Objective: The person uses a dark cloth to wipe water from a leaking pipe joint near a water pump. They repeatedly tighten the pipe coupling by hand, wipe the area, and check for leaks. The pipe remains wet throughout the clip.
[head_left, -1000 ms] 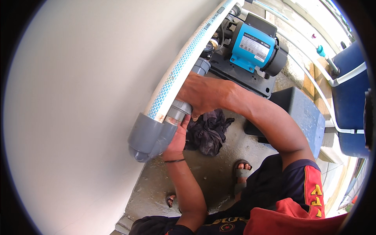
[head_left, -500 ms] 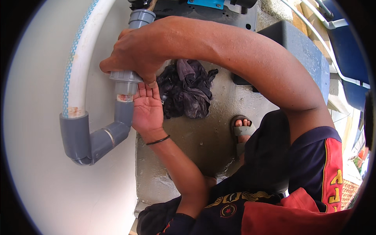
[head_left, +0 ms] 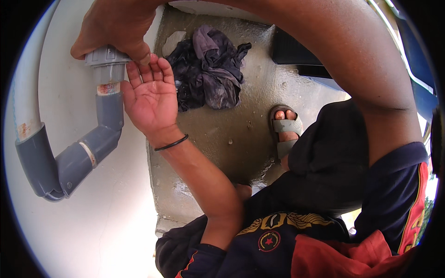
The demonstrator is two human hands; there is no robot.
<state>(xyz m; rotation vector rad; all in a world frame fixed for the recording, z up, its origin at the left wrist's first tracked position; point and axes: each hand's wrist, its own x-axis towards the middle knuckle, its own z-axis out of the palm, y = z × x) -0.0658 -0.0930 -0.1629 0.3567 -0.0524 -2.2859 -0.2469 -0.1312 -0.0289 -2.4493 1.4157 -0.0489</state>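
My right hand (head_left: 116,28) reaches across the top of the view and is closed around a grey pipe fitting (head_left: 107,58) at the top of a grey elbow assembly (head_left: 88,150). That assembly joins a white pipe (head_left: 25,102) running up the left side against a white curved surface (head_left: 92,222). My left hand (head_left: 146,99), with a black band at the wrist, is held with its palm open right beside the grey pipe. Its fingertips sit just under my right hand and hold nothing.
A crumpled dark cloth (head_left: 208,69) lies on the wet concrete floor (head_left: 218,134). My foot in a grey sandal (head_left: 286,129) stands to the right of it. A dark box (head_left: 296,55) sits at the upper right, and a blue object edges the far right.
The view has tilted down, so the blue pump has left the picture. My left hand has come off the pipe joint and now shows an open palm. My right hand stays on the fitting.
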